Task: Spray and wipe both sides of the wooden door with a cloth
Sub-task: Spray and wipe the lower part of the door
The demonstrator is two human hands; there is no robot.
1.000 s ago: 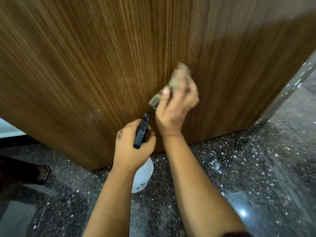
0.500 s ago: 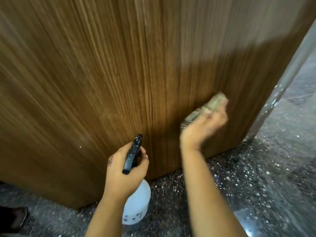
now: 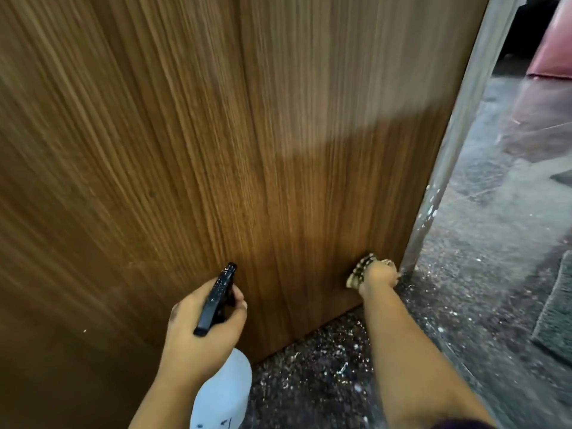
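1. Leftmost, the wooden door (image 3: 216, 134) fills most of the view, its grain running vertically; its top and left side are cut off by the frame, and the grain at the far left is blurred.
2. My left hand (image 3: 201, 332) is curled round the neck of the spray bottle (image 3: 221, 394), thumb and fingers closed about it below the black trigger head (image 3: 218, 297), whose nozzle points up toward the door face. The pale bottle body hangs below my fist, and its base is cut off at the lower edge.
3. My left forearm rises from the bottom edge, hiding part of the bottle's shoulder.
4. My right hand (image 3: 379, 275) reaches forward, arm nearly straight, to the door's lower right corner, near the bottom edge. It presses the cloth (image 3: 360, 270) against the wood; the fingers are hidden behind the back of the hand, so I cannot tell how they close on the cloth. Only a bunched, striped edge of the cloth shows at the hand's left side.
5. My right forearm crosses the speckled dark floor (image 3: 309, 376), covering part of it.
6. A pale frame post (image 3: 458, 134) stands just beside the door's right edge.
7. Farthest right, a grey mat (image 3: 555, 317) lies on the floor, cut off by the frame, and a reddish object (image 3: 554, 44) sits in the upper corner, too blurred to identify.
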